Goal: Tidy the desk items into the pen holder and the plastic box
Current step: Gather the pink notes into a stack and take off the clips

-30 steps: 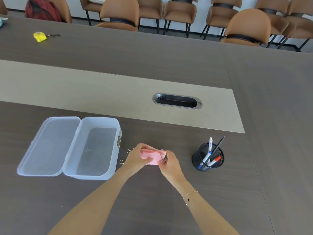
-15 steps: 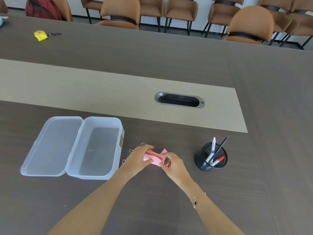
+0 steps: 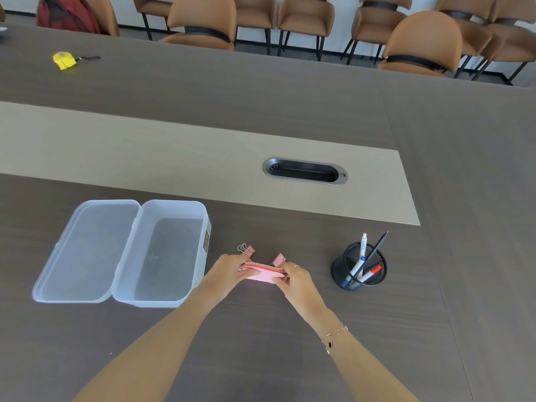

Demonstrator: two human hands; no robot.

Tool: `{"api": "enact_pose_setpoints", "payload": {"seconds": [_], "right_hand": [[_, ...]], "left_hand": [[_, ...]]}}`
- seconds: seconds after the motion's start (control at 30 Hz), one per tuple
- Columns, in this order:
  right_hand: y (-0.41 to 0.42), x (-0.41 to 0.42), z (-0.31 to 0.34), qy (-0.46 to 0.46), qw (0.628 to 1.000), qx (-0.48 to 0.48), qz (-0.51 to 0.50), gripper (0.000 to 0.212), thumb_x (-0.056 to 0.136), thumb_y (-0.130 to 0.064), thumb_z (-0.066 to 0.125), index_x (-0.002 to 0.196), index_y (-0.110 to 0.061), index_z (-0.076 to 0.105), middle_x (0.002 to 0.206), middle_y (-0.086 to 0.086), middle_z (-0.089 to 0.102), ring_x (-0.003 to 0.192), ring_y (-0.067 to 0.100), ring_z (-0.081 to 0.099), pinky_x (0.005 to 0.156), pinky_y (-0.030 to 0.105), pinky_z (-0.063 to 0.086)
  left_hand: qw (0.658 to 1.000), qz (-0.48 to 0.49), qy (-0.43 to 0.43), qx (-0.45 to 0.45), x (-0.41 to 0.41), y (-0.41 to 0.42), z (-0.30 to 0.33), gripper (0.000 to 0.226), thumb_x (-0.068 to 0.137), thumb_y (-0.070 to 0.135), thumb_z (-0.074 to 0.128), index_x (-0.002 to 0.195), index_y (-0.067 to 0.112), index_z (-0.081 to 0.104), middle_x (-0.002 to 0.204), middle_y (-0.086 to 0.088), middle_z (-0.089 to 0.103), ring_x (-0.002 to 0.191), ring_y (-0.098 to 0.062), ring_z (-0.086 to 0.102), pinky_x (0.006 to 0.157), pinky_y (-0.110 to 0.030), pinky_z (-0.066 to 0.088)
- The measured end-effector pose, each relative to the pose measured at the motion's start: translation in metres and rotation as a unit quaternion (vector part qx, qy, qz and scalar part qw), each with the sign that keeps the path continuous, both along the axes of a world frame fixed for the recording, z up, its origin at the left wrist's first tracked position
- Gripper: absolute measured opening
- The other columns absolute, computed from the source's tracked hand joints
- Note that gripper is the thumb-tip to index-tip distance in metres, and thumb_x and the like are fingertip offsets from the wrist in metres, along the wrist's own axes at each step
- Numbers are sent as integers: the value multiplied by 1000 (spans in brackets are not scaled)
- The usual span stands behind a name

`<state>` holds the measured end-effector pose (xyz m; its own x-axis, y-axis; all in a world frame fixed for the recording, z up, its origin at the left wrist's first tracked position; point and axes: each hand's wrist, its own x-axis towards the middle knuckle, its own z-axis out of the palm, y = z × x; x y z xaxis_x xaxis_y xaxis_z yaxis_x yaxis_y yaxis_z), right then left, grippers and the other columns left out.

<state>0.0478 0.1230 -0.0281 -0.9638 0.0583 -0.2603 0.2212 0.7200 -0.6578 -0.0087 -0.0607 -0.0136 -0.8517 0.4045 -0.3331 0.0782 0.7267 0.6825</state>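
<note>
A pink stack of sticky notes (image 3: 262, 272) lies between my two hands just above the dark table. My left hand (image 3: 229, 269) pinches its left end and my right hand (image 3: 294, 278) pinches its right end. Two pink binder clips lie on the table just beyond the notes, one (image 3: 247, 250) at the left and one (image 3: 278, 259) at the right. The clear plastic box (image 3: 171, 300) stands open and empty to the left, its hinged lid (image 3: 87, 250) laid flat. The black mesh pen holder (image 3: 359, 266) to the right contains pens and a pencil.
An oval cable grommet (image 3: 304, 171) sits in the beige strip behind the work area. A yellow tape measure (image 3: 64, 60) lies far off at the back left. Brown chairs (image 3: 203, 23) line the far table edge.
Both hands have turned and straightened the pink notes, now held flat by both ends. The two binder clips behind them have come into view.
</note>
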Motion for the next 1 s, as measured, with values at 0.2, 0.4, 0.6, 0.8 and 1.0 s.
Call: {"api": "enact_pose_setpoints", "payload": {"seconds": [0.2, 0.4, 0.6, 0.8, 1.0], "right_hand": [[-12, 5, 1, -11, 999, -34, -18, 18, 91, -8, 53, 108, -6, 60, 98, 4, 61, 82, 15, 55, 69, 17, 40], [-3, 1, 9, -6, 999, -32, 3, 22, 93, -14, 52, 113, -11, 59, 109, 3, 62, 90, 13, 56, 70, 7, 40], [-6, 1, 9, -23, 1000, -4, 3, 19, 94, -11, 53, 111, -5, 60, 102, 8, 63, 83, 20, 59, 70, 21, 46], [-4, 0, 11, -3, 998, -61, -22, 14, 93, -15, 57, 105, -10, 62, 103, 4, 70, 84, 10, 65, 67, 0, 46], [-1, -1, 13, 1, 998, -68, 1, 13, 96, -17, 49, 108, -17, 54, 100, 8, 70, 90, 23, 67, 78, 35, 54]], "left_hand": [[1000, -23, -9, -4, 4, 3, 1, 60, 92, 33, 58, 147, 21, 35, 120, 2, 67, 110, -12, 65, 106, -30, 47], [997, -55, 50, -36, 5, -2, 8, 43, 95, 23, 56, 137, 17, 49, 103, 7, 61, 92, -11, 60, 84, -18, 44], [979, -97, 120, -133, 4, 2, 6, 45, 96, 29, 50, 139, 19, 43, 130, -2, 55, 111, -17, 60, 92, -33, 55], [995, -84, 29, -45, 5, 0, 9, 49, 98, 23, 48, 145, 18, 34, 109, 4, 55, 97, -13, 58, 94, -18, 40], [998, 43, 37, 21, 7, 4, 2, 34, 95, 20, 57, 129, 18, 58, 92, 7, 56, 80, -7, 58, 80, -15, 48]]}}
